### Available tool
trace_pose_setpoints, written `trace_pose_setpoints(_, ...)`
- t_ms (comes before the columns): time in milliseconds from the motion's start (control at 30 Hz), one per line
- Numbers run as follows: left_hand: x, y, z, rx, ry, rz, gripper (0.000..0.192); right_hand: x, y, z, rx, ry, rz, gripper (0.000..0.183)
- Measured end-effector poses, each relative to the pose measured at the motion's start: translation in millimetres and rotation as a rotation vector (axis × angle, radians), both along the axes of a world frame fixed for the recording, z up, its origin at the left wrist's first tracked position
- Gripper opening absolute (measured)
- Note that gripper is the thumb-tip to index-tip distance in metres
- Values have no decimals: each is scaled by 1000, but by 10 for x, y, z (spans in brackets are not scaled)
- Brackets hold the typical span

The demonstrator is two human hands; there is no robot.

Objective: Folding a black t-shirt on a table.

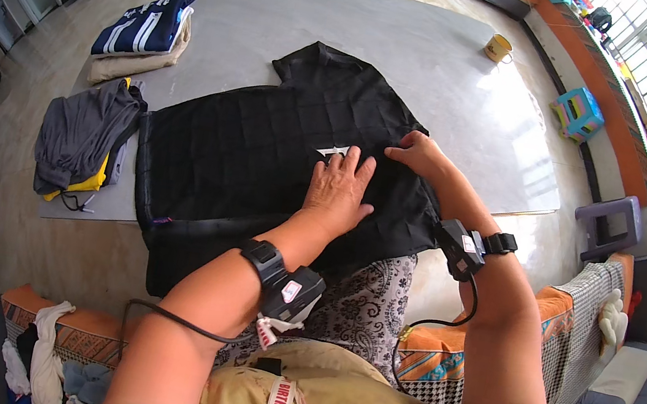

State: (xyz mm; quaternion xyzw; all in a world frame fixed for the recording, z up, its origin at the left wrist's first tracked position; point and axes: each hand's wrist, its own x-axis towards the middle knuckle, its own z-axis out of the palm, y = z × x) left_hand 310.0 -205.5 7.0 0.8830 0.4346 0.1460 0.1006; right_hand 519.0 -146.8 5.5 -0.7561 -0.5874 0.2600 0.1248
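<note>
A black short-sleeved shirt (231,141) lies spread across the grey table (253,10), its hem to the left and its collar end to the right. Part of it hangs over the table's near edge, and one sleeve points to the far side. My left hand (340,189) rests palm down on the shirt's chest, fingers spread, partly covering a small white print (332,151). Just beyond it, my right hand (421,154) pinches the cloth near the collar end between thumb and fingers.
Folded clothes (140,33) and a pile of grey trousers (85,130) lie along the table's left side. A yellow mug (499,48) stands near the far right edge. Plastic stools (577,113) are by the window wall. A cable (438,321) runs from my right wrist device.
</note>
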Motion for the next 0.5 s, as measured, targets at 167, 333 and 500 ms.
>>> trace_pose_setpoints(167, 125, 159, -81, -85, 72, 199, 58, 61, 36, -67, -50, 143, 30, 58)
trace_pose_setpoints(333, 46, 282, -177, -257, -265, 338, 38, 73, -10, -131, 99, 92, -15, 51)
trace_pose_setpoints(500, -59, 354, -205, -147, -307, 31, 36, 2, -33, -102, 61, -77, 176, 49)
